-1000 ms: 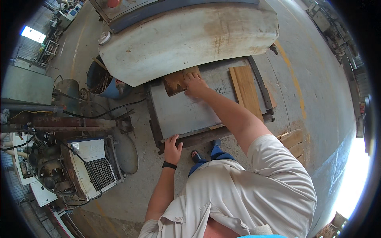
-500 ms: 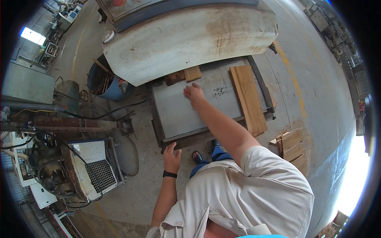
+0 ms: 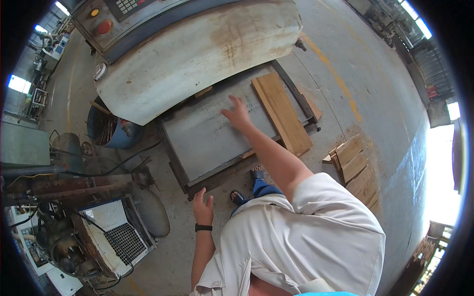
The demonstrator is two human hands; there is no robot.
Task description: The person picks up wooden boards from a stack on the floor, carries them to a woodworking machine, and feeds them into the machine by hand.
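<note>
My right hand (image 3: 238,114) reaches over the grey metal bed (image 3: 197,143) of a machine, fingers spread, holding nothing. To its right a long wooden board (image 3: 282,114) lies across the bed. Just the edge of a wood piece (image 3: 203,92) shows beneath the machine's pale, stained hood (image 3: 197,54), beyond the hand; the rest is hidden. My left hand (image 3: 203,208), with a dark band on its wrist, hangs by the bed's near left corner. Its fingers are apart and it is empty.
A control panel with a red button (image 3: 104,26) tops the machine. On the left stand a blue bin (image 3: 118,134) of scraps and a white-framed unit with a black grid (image 3: 127,238). Several boards (image 3: 353,163) are stacked on the floor at right.
The two wood pieces by the hood have gone farther under it, leaving only an edge in sight. My right hand has drawn back from them and its fingers have spread. The view has shifted.
</note>
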